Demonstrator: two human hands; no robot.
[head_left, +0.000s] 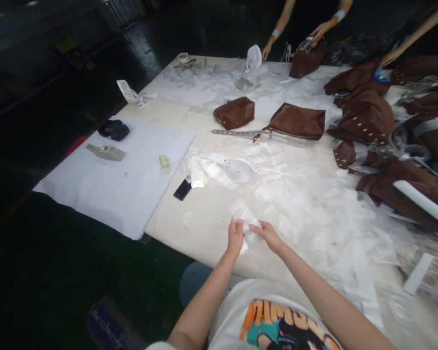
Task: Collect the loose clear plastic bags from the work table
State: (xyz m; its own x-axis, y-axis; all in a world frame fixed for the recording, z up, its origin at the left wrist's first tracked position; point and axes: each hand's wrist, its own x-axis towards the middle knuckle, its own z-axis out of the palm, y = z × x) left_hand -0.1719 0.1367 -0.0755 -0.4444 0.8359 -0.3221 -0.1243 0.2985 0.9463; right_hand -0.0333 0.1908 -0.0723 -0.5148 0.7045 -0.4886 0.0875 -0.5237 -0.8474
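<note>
And here, at lower centre, left hand [235, 236] and right hand [270, 236] both pinch a thin, whitish, translucent sheet [246, 224]; beyond, mid-frame, a flat black rectangular phone [182, 189], a round white slatted fan [240, 169], then a brown leather-like pouch [235, 113], upper centre.

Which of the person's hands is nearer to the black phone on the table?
Left. The left hand is right of the phone and closer to the wearer; the right hand is farther right. Both hold thin whitish material.
</note>
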